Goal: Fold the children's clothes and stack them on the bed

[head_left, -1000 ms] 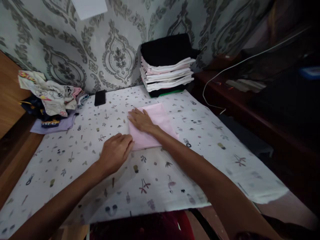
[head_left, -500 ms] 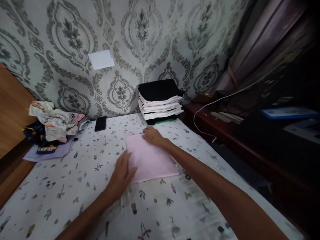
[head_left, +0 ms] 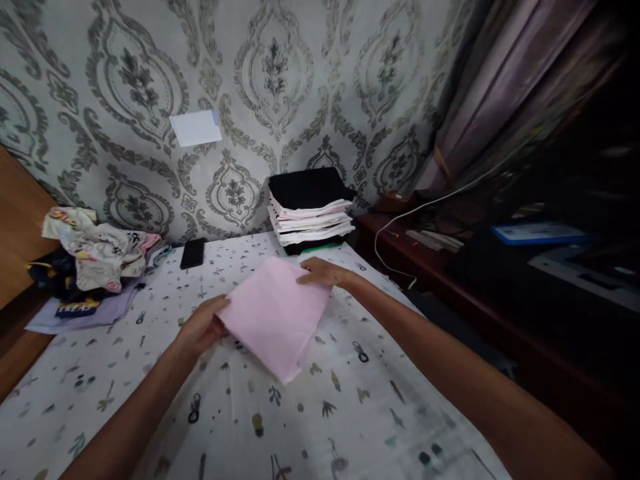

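Observation:
A folded pink garment (head_left: 275, 313) is held between my two hands, turned so that one corner points toward me. My left hand (head_left: 204, 325) grips its left corner, thumb on top and the other fingers partly hidden underneath. On the far right side, my right hand (head_left: 323, 272) pinches the opposite edge. The garment seems to be lifted slightly off the printed white sheet (head_left: 225, 413). Beyond it, close to the wall, stands a neat stack of folded clothes (head_left: 311, 213), black on top with white and pink layers below.
A loose heap of clothes (head_left: 105, 257) lies at the left beside a wooden panel (head_left: 23, 227). A black phone (head_left: 193, 254) rests near the wall. On the right, a dark red ledge (head_left: 380, 233) carries a white cable (head_left: 383, 257) and assorted items.
The pink garment has been picked up off the sheet and rotated. My left hand moved left and closed on its corner; my right hand shifted to its right edge. The view tilted slightly.

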Demonstrator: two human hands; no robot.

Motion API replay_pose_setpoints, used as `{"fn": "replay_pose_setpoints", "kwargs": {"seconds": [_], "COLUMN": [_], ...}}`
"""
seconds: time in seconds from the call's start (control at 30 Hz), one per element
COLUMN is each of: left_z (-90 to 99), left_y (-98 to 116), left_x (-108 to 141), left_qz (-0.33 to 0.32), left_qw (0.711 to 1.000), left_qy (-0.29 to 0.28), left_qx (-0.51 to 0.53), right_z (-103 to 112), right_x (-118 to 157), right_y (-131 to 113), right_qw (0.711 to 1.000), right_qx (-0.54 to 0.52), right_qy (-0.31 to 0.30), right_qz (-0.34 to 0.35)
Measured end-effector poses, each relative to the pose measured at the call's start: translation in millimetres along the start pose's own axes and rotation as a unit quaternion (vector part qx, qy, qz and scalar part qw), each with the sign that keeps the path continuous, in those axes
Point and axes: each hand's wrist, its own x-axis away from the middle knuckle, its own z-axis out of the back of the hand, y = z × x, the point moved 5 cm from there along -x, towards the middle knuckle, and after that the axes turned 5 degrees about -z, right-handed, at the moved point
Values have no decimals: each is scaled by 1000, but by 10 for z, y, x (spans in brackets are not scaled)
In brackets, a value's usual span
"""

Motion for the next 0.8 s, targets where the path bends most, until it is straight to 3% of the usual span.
{"fn": "replay_pose_setpoints", "kwargs": {"seconds": [0.1, 0.2, 0.27, 0.37, 0.5, 0.6, 0.73, 0.8], "left_z": [-10, -118, -175, -282, -591, -1001, -1639, -1925], "left_y": [-98, -332, -453, -393, 190, 818, 1599, 1921], "left_x": [77, 203, 234, 192, 82, -108, -660, -1031], "left_qz": [39, 80, 82, 37, -63, -153, -252, -309], "left_qw": [995, 995, 996, 998, 994, 980, 958, 942], "left_qy": [32, 2, -16, -44, -72, -96, -111, -106], "left_qx": [83, 63, 30, -10, -52, -80, -76, -72], "right_z": [-160, -351, -366, -167, 403, 1005, 1848, 2207], "right_x": [215, 337, 380, 467, 626, 626, 366, 151], "right_y": [150, 198, 160, 81, 47, 129, 258, 325], "right_qw": [983, 923, 881, 860, 847, 837, 850, 868], "right_qx": [-163, -348, -442, -497, -532, -539, -458, -372], "right_qy": [-22, -73, -87, -74, -25, 80, 236, 317], "right_qz": [-78, -144, -144, -94, 0, 57, 108, 93]}}
